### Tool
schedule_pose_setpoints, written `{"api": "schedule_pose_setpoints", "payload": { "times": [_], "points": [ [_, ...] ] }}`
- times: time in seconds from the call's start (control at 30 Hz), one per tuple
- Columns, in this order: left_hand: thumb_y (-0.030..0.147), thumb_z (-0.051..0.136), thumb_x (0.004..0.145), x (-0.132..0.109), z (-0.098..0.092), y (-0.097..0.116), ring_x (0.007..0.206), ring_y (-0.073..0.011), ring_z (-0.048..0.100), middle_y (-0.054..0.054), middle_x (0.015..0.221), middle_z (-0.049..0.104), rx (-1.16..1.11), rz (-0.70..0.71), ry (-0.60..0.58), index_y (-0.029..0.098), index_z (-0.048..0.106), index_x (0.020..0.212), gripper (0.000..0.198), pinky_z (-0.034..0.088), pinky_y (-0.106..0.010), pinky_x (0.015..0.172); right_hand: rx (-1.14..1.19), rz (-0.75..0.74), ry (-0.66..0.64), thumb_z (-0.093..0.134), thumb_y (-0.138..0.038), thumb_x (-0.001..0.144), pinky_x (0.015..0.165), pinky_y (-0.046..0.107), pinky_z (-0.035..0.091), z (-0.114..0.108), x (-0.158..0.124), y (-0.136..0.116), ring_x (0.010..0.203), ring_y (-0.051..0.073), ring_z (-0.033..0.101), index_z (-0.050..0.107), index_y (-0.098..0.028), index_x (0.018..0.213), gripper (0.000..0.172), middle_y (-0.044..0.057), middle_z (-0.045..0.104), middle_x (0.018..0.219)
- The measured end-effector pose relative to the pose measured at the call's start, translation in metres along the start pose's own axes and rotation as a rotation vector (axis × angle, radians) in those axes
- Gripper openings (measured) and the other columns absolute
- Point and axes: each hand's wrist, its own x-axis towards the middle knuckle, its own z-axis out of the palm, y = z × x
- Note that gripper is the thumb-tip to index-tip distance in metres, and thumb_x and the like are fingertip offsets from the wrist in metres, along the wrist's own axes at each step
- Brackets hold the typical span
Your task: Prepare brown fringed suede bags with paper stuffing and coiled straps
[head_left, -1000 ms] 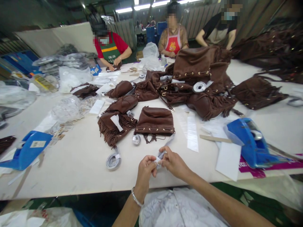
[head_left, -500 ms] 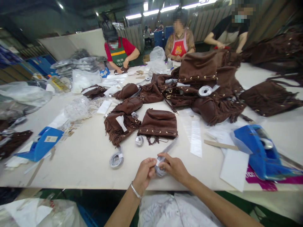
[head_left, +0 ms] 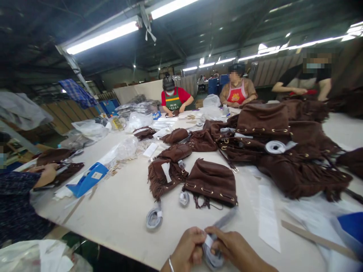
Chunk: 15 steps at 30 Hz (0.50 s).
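Observation:
At the table's near edge, my left hand (head_left: 189, 247) and my right hand (head_left: 236, 247) both grip a coiled strap (head_left: 213, 261) in clear plastic wrap. Fingers of both hands pinch around a white band on the coil, and its loose wrapped tail (head_left: 227, 219) points away over the tabletop. My left wrist wears a bracelet. Just beyond lies a brown leather bag (head_left: 212, 182) with gold eyelets along its edge. To its left rests a fringed brown bag (head_left: 164, 178). One wrapped coil (head_left: 154, 219) and a smaller wrapped roll (head_left: 184, 198) lie in front of these bags.
More brown bags (head_left: 262, 117) are piled at right, with a white tape roll (head_left: 275, 147) on them. Blue tape dispensers stand left (head_left: 89, 179) and right (head_left: 351, 228). White strips (head_left: 268, 215) lie on the table. Several co-workers surround it, one arm (head_left: 47, 175) at left.
The view has tilted up and turned left, so the table's contents appear lower and further right. A co-worker at the left has come into view. Both hands keep hold of the coil.

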Motion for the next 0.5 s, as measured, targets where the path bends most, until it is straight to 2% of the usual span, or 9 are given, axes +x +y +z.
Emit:
{"api": "schedule_pose_setpoints", "payload": {
  "times": [0.07, 0.1, 0.2, 0.23, 0.3, 0.33, 0.4, 0.5],
  "points": [
    [0.050, 0.064, 0.071, -0.004, 0.006, -0.002, 0.030, -0.0083, 0.032, 0.007, 0.043, 0.044, 0.136, 0.091, 0.041, 0.020, 0.049, 0.082, 0.035, 0.018, -0.022, 0.037, 0.064, 0.056, 0.018, 0.042, -0.033, 0.092, 0.062, 0.022, 0.047, -0.004, -0.009, 0.008, 0.060, 0.014, 0.064, 0.049, -0.028, 0.135, 0.044, -0.002, 0.070, 0.075],
    [0.049, 0.062, 0.074, -0.006, 0.011, -0.005, 0.033, -0.0102, 0.038, 0.005, 0.046, 0.049, 0.248, 0.159, 0.091, 0.020, 0.050, 0.083, 0.033, 0.022, -0.022, 0.039, 0.088, 0.105, 0.069, 0.041, -0.037, 0.093, 0.061, 0.022, 0.048, -0.006, -0.013, 0.014, 0.058, 0.014, 0.063, 0.047, -0.027, 0.136, 0.045, -0.002, 0.069, 0.073],
    [0.036, 0.060, 0.078, -0.006, 0.031, -0.021, 0.055, -0.0184, 0.057, -0.005, 0.066, 0.063, 0.744, 0.372, 0.234, 0.022, 0.057, 0.086, 0.017, 0.037, -0.028, 0.053, 0.048, 0.255, 0.340, 0.039, -0.048, 0.092, 0.065, 0.027, 0.051, -0.018, -0.018, 0.039, 0.064, 0.018, 0.065, 0.051, -0.026, 0.131, 0.047, 0.000, 0.067, 0.076],
    [0.030, 0.061, 0.078, -0.005, 0.039, -0.028, 0.062, -0.0219, 0.060, -0.009, 0.075, 0.066, 0.886, 0.402, 0.248, 0.022, 0.060, 0.086, 0.012, 0.040, -0.031, 0.058, -0.001, 0.273, 0.423, 0.040, -0.051, 0.091, 0.069, 0.029, 0.052, -0.022, -0.016, 0.048, 0.071, 0.020, 0.066, 0.054, -0.026, 0.127, 0.046, 0.002, 0.069, 0.081],
    [0.021, 0.057, 0.078, -0.003, 0.052, -0.039, 0.070, -0.0284, 0.064, -0.016, 0.089, 0.068, 1.095, 0.400, 0.176, 0.023, 0.065, 0.088, 0.013, 0.042, -0.037, 0.061, -0.107, 0.272, 0.511, 0.041, -0.052, 0.089, 0.074, 0.034, 0.053, -0.030, -0.011, 0.061, 0.082, 0.024, 0.067, 0.057, -0.026, 0.122, 0.045, 0.005, 0.070, 0.089],
    [0.017, 0.054, 0.079, -0.004, 0.056, -0.043, 0.071, -0.0305, 0.064, -0.019, 0.093, 0.068, 1.163, 0.396, 0.130, 0.023, 0.066, 0.090, 0.018, 0.042, -0.039, 0.061, -0.154, 0.260, 0.506, 0.041, -0.051, 0.089, 0.076, 0.036, 0.053, -0.032, -0.008, 0.066, 0.085, 0.025, 0.067, 0.057, -0.025, 0.122, 0.044, 0.006, 0.071, 0.093],
    [0.012, 0.048, 0.079, -0.011, 0.058, -0.045, 0.070, -0.0321, 0.065, -0.021, 0.098, 0.068, 1.286, 0.406, 0.022, 0.022, 0.067, 0.096, 0.028, 0.043, -0.040, 0.059, -0.232, 0.242, 0.404, 0.043, -0.047, 0.089, 0.078, 0.037, 0.052, -0.038, -0.005, 0.071, 0.089, 0.026, 0.067, 0.058, -0.025, 0.122, 0.042, 0.007, 0.071, 0.099],
    [0.015, 0.045, 0.084, -0.032, 0.044, -0.032, 0.073, -0.0305, 0.066, -0.018, 0.108, 0.067, 1.311, 0.480, -0.095, 0.024, 0.064, 0.109, 0.033, 0.047, -0.041, 0.062, -0.294, 0.293, 0.189, 0.043, -0.043, 0.090, 0.072, 0.034, 0.051, -0.053, -0.008, 0.070, 0.084, 0.025, 0.069, 0.058, -0.026, 0.125, 0.041, 0.005, 0.073, 0.090]
  ]
}}
